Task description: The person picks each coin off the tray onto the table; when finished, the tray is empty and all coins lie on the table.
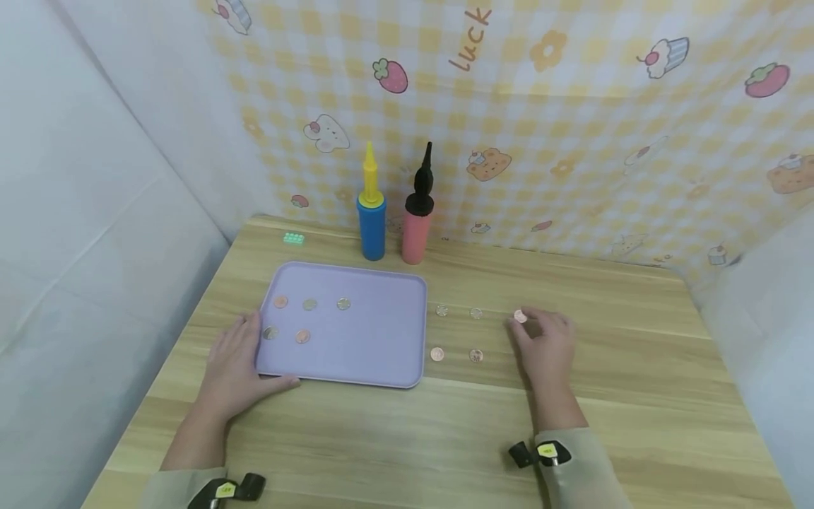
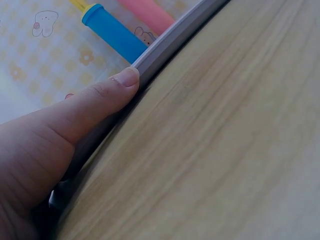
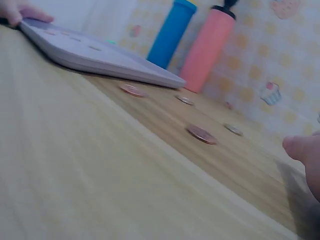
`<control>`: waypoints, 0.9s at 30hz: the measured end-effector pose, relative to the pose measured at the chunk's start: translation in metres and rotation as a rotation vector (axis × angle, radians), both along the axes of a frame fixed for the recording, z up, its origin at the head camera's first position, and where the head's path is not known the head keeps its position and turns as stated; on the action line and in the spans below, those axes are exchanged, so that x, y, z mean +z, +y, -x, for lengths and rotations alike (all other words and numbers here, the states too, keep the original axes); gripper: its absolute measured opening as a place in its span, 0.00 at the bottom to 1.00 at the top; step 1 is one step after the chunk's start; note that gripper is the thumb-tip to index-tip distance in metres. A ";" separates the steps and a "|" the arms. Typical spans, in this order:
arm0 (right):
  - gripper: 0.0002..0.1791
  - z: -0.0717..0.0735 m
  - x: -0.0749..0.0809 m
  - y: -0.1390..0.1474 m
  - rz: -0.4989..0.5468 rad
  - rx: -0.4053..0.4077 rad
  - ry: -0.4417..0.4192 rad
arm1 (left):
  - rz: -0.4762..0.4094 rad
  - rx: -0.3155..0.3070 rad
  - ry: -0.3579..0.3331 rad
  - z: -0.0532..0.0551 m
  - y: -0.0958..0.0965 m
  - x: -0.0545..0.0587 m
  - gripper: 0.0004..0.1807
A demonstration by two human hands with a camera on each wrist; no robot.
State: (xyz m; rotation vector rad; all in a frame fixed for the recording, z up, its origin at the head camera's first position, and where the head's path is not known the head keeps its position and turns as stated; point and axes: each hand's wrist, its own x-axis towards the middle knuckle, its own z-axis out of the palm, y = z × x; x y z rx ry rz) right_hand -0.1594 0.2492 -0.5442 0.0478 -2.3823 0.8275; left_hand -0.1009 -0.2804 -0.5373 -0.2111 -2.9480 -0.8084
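Observation:
In the head view, my right hand (image 1: 547,343) pinches a copper-coloured coin (image 1: 520,316) between thumb and forefinger, close over the table right of the tray. The right wrist view shows only that hand's thumb (image 3: 300,149); the coin is out of sight there. My left hand (image 1: 232,367) rests at the front left corner of a lilac tray (image 1: 362,353), thumb extended along the front rim and fingers along the left side. On the tray lie several copper and silver coins (image 1: 302,336). Between tray and right hand lie two silver coins (image 1: 441,310) and two copper coins (image 1: 437,354).
Behind the tray stand a blue hand pump (image 1: 372,230) with a yellow nozzle and a pink hand pump (image 1: 416,237) with a black nozzle. A small green studded block (image 1: 294,239) lies at the back left. A patterned cloth (image 1: 509,106) hangs behind the wooden table (image 1: 381,445).

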 end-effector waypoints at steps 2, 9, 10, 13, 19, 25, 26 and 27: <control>0.16 0.002 -0.001 0.003 0.025 -0.005 -0.016 | -0.001 0.003 0.001 -0.001 0.000 0.001 0.83; 0.14 0.004 -0.003 0.003 0.046 0.030 -0.084 | 0.002 0.004 0.010 -0.001 -0.001 0.000 0.83; 0.15 0.005 -0.003 0.003 0.037 0.025 -0.099 | 0.002 0.005 0.011 -0.001 -0.001 -0.001 0.83; 0.16 0.005 -0.002 0.002 0.036 -0.013 -0.162 | 0.005 0.003 0.010 -0.001 -0.001 -0.002 0.83; 0.17 0.003 0.002 0.001 0.052 -0.059 -0.270 | 0.008 -0.001 0.017 -0.001 0.000 0.001 0.83; 0.18 0.002 0.002 0.000 0.024 -0.046 -0.284 | 0.012 -0.003 0.023 -0.002 0.001 0.001 0.83; 0.18 0.002 0.001 0.001 0.020 -0.042 -0.283 | 0.012 -0.003 0.025 -0.002 0.001 0.001 0.83; 0.18 0.002 0.001 0.001 0.017 -0.039 -0.282 | 0.011 -0.003 0.025 -0.002 0.001 0.000 0.83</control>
